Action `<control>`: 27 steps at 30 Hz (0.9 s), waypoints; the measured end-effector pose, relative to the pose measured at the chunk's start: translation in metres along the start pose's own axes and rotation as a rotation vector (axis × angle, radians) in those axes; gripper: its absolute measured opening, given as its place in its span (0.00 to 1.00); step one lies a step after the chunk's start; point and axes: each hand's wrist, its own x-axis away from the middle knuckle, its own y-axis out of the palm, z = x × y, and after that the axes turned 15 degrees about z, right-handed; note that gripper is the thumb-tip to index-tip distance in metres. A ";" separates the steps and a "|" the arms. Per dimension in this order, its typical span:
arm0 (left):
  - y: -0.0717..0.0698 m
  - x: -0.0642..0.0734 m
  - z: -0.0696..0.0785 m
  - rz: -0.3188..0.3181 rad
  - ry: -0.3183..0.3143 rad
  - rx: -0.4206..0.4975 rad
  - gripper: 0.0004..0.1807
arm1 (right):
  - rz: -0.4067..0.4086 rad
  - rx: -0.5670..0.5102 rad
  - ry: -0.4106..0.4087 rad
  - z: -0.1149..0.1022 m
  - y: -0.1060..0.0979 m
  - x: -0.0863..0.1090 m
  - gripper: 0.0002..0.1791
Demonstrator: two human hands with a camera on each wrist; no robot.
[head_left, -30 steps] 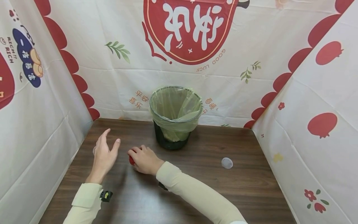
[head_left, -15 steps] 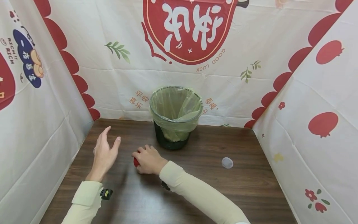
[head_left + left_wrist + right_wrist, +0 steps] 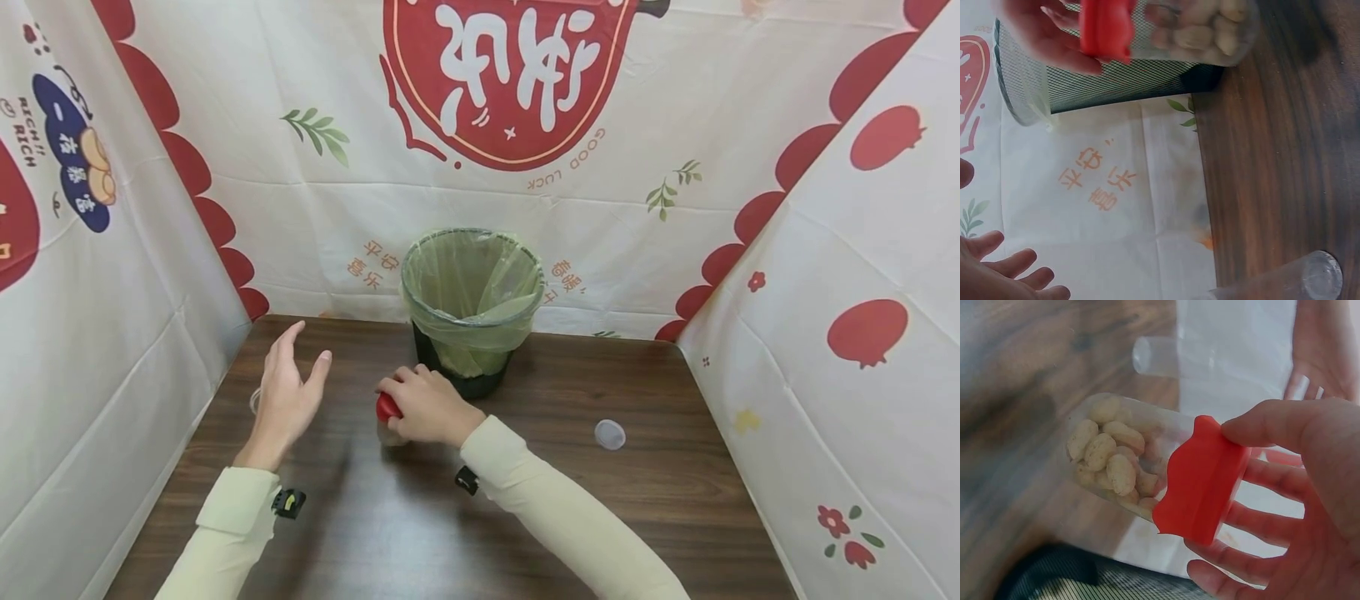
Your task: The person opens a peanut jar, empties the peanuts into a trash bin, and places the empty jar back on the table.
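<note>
My right hand (image 3: 435,408) grips the red lid (image 3: 1204,481) of a clear jar, fingers and thumb around its sides. Pale, lumpy nut-like pieces, perhaps peanuts, fill the jar's (image 3: 1110,447) lower part. In the head view, the hand covers most of the jar, just in front of the bin. To the left, my left hand (image 3: 288,400) is held with fingers extended and thumb apart, holding nothing. Partly hidden beside it stands a clear cylindrical container (image 3: 1322,275) on the table; only its edge shows in the head view.
A black mesh bin (image 3: 427,354) with a yellowish-green bag liner stands at the table's back. A small translucent disc (image 3: 610,434) lies on the right of the brown wooden table (image 3: 570,500). Printed cloth (image 3: 315,233) hangs at the back and both sides.
My right hand has carried the jar to the right and toward the bin, and more of the jar now shows. The left hand has shifted slightly forward and right, fingers still extended.
</note>
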 end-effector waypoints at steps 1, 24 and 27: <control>0.000 0.000 0.001 0.000 0.005 0.002 0.38 | 0.010 -0.005 0.002 0.003 -0.004 0.001 0.26; 0.003 0.002 0.039 -0.006 0.231 0.066 0.43 | 0.312 -0.149 0.110 0.036 -0.101 0.029 0.26; 0.004 0.006 0.042 -0.041 0.263 0.048 0.47 | 0.341 -0.174 0.141 0.040 -0.106 0.033 0.26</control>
